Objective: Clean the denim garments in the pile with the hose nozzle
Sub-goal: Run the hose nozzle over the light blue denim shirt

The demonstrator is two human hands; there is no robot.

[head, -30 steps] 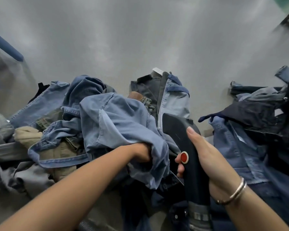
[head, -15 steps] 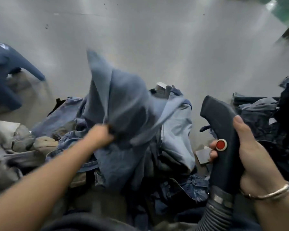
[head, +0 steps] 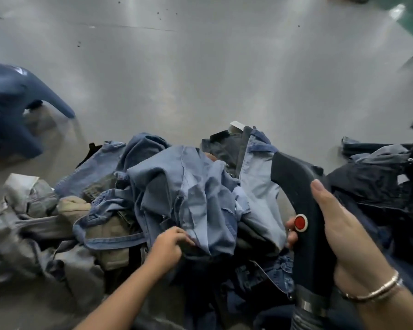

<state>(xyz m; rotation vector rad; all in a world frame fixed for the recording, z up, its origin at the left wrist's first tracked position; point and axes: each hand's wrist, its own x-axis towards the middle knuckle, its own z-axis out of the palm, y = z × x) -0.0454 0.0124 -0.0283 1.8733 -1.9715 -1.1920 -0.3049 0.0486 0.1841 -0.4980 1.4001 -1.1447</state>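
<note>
Denim lies heaped across the near middle — the pile (head: pixel 134 210) with a light blue garment (head: pixel 191 198) on top, probably so its face can be presented to the hose nozzle (head: pixel 303 210) at right. The left hand (head: pixel 167 246) pinches that garment's near edge; the right hand (head: pixel 343 234) is wrapped around the nozzle's handle — thumb beside the red button (head: pixel 300 222).

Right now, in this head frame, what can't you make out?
- Nozzle mouth: faces away from the head camera, opening hidden.
- Hose: cut off by the bottom edge.
- Left hand fingertips: buried in the light blue garment.
- Dark blue garment at left: motion-blurred, type unclear.
- Right hand fingers: mostly wrapped behind the nozzle.
</note>
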